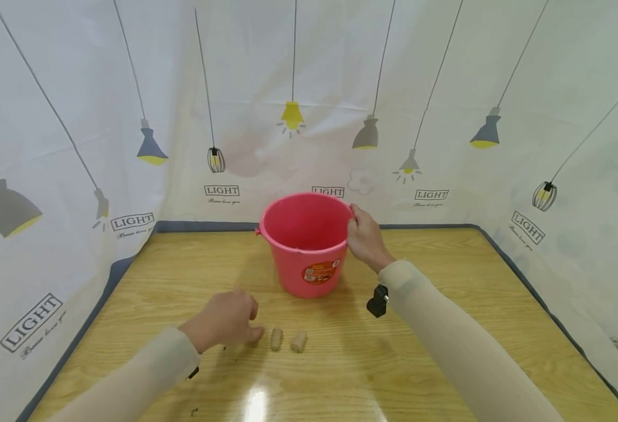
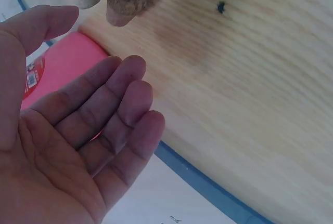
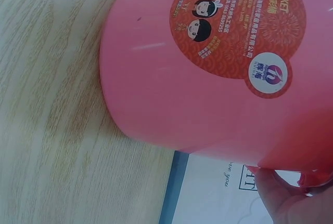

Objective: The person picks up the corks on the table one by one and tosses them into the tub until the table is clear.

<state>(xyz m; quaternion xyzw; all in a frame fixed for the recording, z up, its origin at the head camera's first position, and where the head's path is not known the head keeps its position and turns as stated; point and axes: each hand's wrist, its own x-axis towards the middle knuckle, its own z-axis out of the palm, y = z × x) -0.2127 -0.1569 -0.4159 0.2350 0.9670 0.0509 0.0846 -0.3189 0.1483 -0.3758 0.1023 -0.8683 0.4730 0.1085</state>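
A pink plastic bucket point(image 1: 290, 272) stands upright on the wooden table, an oval red label point(image 3: 234, 26) on its side. My right hand point(image 1: 367, 237) grips the bucket's rim at its right side; the right wrist view catches only part of that hand beside the rim. Two cork stoppers, a left one point(image 1: 276, 339) and a right one point(image 1: 299, 341), lie in front of the bucket. Just left of them hovers my left hand point(image 1: 221, 319), palm down. In the left wrist view its fingers are loosely bent, the thumb stands apart, and nothing is held.
The wooden table point(image 1: 446, 328) has a dark blue edge strip point(image 1: 425, 226) along the back. Behind it hangs a white cloth point(image 1: 256, 70) printed with lamps. A small dark speck point(image 2: 221, 7) lies on the tabletop near the left hand.
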